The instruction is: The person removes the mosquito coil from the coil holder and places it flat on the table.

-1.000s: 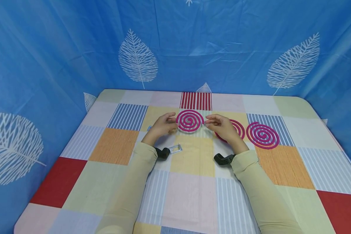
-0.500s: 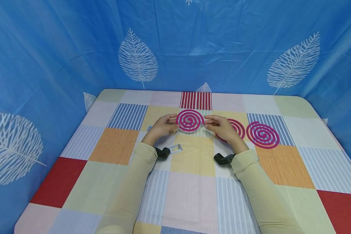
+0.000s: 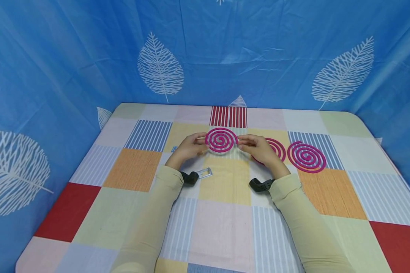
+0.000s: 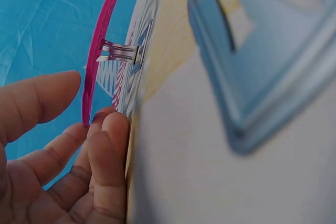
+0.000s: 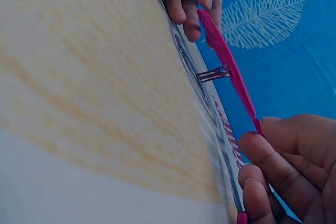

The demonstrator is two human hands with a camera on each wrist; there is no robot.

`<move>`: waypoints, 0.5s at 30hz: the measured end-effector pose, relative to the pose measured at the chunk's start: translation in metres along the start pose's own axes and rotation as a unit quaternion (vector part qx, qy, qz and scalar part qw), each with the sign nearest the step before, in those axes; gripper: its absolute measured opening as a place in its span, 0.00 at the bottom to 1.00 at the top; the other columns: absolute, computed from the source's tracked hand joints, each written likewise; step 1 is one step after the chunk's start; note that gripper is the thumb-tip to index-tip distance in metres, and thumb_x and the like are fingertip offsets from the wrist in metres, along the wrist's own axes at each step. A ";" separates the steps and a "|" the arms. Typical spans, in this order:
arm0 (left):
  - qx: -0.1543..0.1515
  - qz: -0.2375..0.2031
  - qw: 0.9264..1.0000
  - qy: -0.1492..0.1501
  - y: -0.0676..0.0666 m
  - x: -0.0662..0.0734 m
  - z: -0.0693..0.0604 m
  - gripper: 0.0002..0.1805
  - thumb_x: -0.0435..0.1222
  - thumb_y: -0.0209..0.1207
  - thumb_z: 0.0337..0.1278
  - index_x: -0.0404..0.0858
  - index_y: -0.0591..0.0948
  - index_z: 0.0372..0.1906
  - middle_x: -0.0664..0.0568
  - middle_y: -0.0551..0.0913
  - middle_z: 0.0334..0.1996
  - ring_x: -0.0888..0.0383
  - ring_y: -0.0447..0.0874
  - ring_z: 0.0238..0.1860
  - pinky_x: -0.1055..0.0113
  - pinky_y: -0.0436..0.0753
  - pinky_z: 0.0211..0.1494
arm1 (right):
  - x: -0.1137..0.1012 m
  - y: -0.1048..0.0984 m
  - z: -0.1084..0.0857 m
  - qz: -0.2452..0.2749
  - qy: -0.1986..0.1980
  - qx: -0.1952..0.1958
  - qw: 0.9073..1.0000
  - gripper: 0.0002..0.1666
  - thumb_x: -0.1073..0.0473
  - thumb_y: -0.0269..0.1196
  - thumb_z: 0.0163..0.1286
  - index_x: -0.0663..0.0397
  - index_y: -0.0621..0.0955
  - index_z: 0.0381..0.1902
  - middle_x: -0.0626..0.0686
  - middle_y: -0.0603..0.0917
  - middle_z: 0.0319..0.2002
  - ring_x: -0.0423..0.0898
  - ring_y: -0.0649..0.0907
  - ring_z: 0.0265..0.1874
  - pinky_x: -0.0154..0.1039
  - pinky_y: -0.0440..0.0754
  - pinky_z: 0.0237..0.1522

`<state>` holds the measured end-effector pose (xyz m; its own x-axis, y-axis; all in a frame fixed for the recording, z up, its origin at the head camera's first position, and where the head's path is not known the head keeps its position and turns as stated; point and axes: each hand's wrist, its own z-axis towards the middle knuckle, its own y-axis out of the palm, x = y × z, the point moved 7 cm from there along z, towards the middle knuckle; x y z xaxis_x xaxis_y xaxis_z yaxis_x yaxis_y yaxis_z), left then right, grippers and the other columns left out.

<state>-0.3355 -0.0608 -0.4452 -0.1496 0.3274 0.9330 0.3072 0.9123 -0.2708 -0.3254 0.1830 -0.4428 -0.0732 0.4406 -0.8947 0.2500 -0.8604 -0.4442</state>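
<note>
A magenta spiral mosquito coil (image 3: 221, 140) stands slightly above the table, carried by the upright metal tongue of a coil stand (image 4: 118, 52). My left hand (image 3: 188, 148) is at its left edge, fingers bent about the rim; in the left wrist view a fingertip touches the coil and the thumb lies close to its face. On the opposite side my right hand (image 3: 259, 149) pinches the coil's outer end between thumb and index finger, as the right wrist view shows. A second coil (image 3: 276, 149) lies partly hidden behind the right hand. Farther right lies a third coil (image 3: 306, 157).
Another flat metal stand (image 3: 205, 173) lies near the left wrist, its tongue raised. Part of a further metal piece (image 3: 174, 149) shows beside the left hand. The patchwork tablecloth (image 3: 225, 220) covers the table. Blue curtain (image 3: 246, 49) with white leaves surrounds it.
My right hand has moved slightly left onto the coil's edge, and the left fingers have drawn a little closer. The coil on its stand has stayed nearly still.
</note>
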 end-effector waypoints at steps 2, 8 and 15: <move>0.003 0.002 1.000 -0.001 0.000 0.000 0.000 0.33 0.30 0.64 0.76 0.33 0.71 0.80 0.35 0.83 0.63 0.57 0.80 0.44 0.72 0.79 0.41 | 0.000 0.000 0.000 0.000 0.001 0.000 1.000 0.25 0.64 0.62 0.83 0.68 0.78 0.72 0.68 0.86 0.61 0.59 0.82 0.61 0.29 0.78 0.54; 0.005 0.005 1.000 0.004 -0.001 0.000 0.001 0.33 0.30 0.64 0.75 0.34 0.71 0.80 0.36 0.84 0.61 0.59 0.79 0.42 0.73 0.78 0.40 | -0.002 0.000 0.000 0.004 -0.006 0.004 1.000 0.24 0.64 0.62 0.83 0.68 0.79 0.71 0.68 0.86 0.60 0.58 0.83 0.60 0.29 0.78 0.54; 0.002 -0.009 1.000 0.006 0.000 0.002 0.000 0.32 0.29 0.63 0.75 0.34 0.71 0.80 0.37 0.84 0.59 0.61 0.79 0.38 0.73 0.77 0.37 | -0.003 -0.002 -0.001 0.014 -0.014 0.010 1.000 0.24 0.65 0.62 0.83 0.69 0.78 0.71 0.69 0.86 0.60 0.54 0.84 0.59 0.26 0.78 0.53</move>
<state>-0.3355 -0.0603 -0.4427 -0.1430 0.3078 0.9406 0.3010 0.9189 -0.2550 -0.3250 0.1832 -0.4392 -0.0933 0.4096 -0.9075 0.2323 -0.8773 -0.4199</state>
